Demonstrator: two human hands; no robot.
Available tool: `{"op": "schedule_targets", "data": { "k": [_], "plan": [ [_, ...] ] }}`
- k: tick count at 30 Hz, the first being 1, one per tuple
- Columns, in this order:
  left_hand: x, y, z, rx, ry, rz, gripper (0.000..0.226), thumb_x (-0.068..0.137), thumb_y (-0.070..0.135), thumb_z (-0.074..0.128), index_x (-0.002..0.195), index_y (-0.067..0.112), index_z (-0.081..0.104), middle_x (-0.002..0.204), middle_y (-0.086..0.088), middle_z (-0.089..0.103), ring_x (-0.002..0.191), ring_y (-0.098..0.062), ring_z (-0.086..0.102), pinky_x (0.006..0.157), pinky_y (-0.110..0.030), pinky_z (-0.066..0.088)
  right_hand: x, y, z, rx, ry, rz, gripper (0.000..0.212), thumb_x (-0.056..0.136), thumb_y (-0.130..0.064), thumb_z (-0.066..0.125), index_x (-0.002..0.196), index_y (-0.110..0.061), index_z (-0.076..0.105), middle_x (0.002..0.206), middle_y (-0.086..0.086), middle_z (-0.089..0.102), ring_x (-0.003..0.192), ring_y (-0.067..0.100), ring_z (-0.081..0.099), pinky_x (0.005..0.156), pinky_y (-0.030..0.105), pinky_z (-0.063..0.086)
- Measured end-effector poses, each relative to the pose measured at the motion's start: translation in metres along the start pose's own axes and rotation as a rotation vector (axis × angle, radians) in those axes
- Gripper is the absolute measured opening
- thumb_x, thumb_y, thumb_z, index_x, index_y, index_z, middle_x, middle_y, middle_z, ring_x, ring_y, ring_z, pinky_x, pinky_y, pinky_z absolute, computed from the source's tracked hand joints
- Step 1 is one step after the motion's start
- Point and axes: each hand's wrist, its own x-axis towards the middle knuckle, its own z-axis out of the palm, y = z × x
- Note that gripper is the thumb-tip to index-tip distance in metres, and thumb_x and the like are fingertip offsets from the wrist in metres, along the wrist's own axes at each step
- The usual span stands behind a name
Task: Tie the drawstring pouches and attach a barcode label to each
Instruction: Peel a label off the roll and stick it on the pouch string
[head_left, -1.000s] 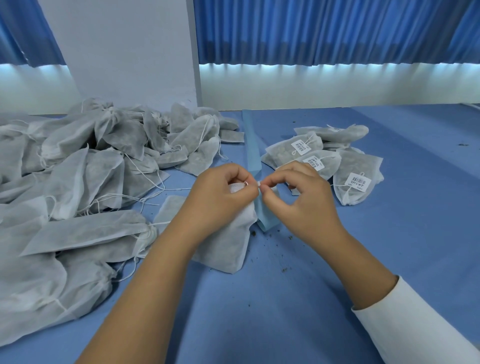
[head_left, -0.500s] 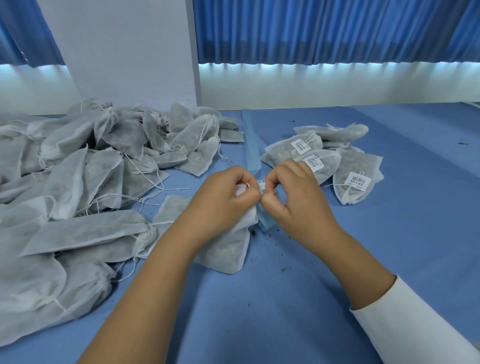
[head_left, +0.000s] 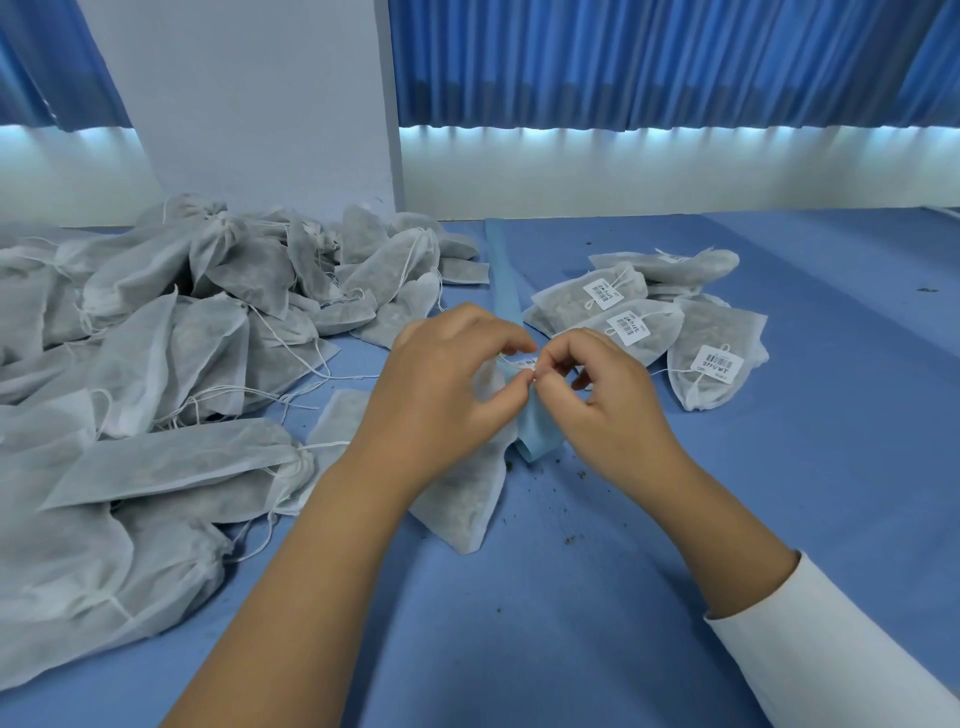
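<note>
Grey pouch (head_left: 467, 504) in left hand (head_left: 447, 384) and right hand (head_left: 608, 400), three labels (head_left: 602, 293) (head_left: 628, 328) (head_left: 714, 364) nearby

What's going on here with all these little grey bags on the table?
A person is tagging filled drawstring pouches. The left hand holds one pouch by its neck while the right hand pinches a barcode label there. A big pile of unlabelled pouches lies on the left of the blue table; a few labelled pouches lie on the right.
</note>
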Motion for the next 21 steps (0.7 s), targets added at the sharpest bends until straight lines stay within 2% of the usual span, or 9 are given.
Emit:
{"op": "schedule_targets", "data": {
  "k": [5, 9, 12, 17, 21],
  "plan": [
    [-0.0005, 0.0012, 0.0024, 0.041, 0.004, 0.012, 0.011, 0.082, 0.02, 0.068, 0.084, 0.011, 0.074, 0.083, 0.0, 0.069, 0.081, -0.022, 0.064, 0.08, -0.048, 0.05, -0.0008, -0.0019, 0.0007, 0.01, -0.015, 0.001, 0.006, 0.078, -0.021, 0.053, 0.073, -0.018, 0.055, 0.077, -0.009, 0.058, 0.078, 0.005, 0.051, 0.07, 0.012, 0.037],
    [-0.001, 0.0032, 0.0033, -0.024, 0.045, -0.077, 0.005, 0.078, 0.015, 0.064, 0.08, 0.011, 0.068, 0.08, 0.002, 0.065, 0.077, -0.014, 0.061, 0.075, -0.035, 0.049, 0.0, -0.0026, -0.001, 0.025, 0.016, 0.037, 0.008, 0.076, -0.021, 0.052, 0.069, -0.022, 0.051, 0.069, -0.014, 0.054, 0.07, 0.002, 0.049, 0.064, 0.01, 0.034],
    [-0.0011, 0.0008, 0.0013, -0.116, 0.072, -0.127, 0.003, 0.08, 0.012, 0.066, 0.082, 0.014, 0.067, 0.08, 0.006, 0.067, 0.079, -0.007, 0.06, 0.077, -0.028, 0.047, 0.002, -0.0002, -0.0036, 0.087, 0.022, 0.1, 0.021, 0.083, -0.013, 0.056, 0.066, -0.023, 0.051, 0.064, -0.018, 0.053, 0.062, 0.003, 0.047, 0.058, 0.013, 0.035],
    [-0.0032, 0.0036, 0.0021, -0.062, 0.004, -0.028, 0.012, 0.084, 0.021, 0.067, 0.09, 0.013, 0.074, 0.082, 0.003, 0.069, 0.081, -0.015, 0.064, 0.076, -0.039, 0.052, 0.0006, -0.0025, -0.0024, 0.138, -0.016, 0.115, 0.02, 0.087, -0.005, 0.057, 0.07, -0.016, 0.057, 0.066, -0.017, 0.055, 0.058, 0.006, 0.044, 0.056, 0.013, 0.037],
    [-0.0033, 0.0029, 0.0019, -0.033, 0.018, -0.015, 0.01, 0.085, 0.021, 0.069, 0.09, 0.014, 0.074, 0.084, 0.004, 0.069, 0.082, -0.014, 0.064, 0.074, -0.039, 0.052, 0.0004, -0.0034, -0.0027, 0.155, -0.014, 0.123, 0.017, 0.087, -0.006, 0.057, 0.072, -0.014, 0.057, 0.067, -0.012, 0.056, 0.058, 0.012, 0.044, 0.055, 0.015, 0.037]
  ]
}}
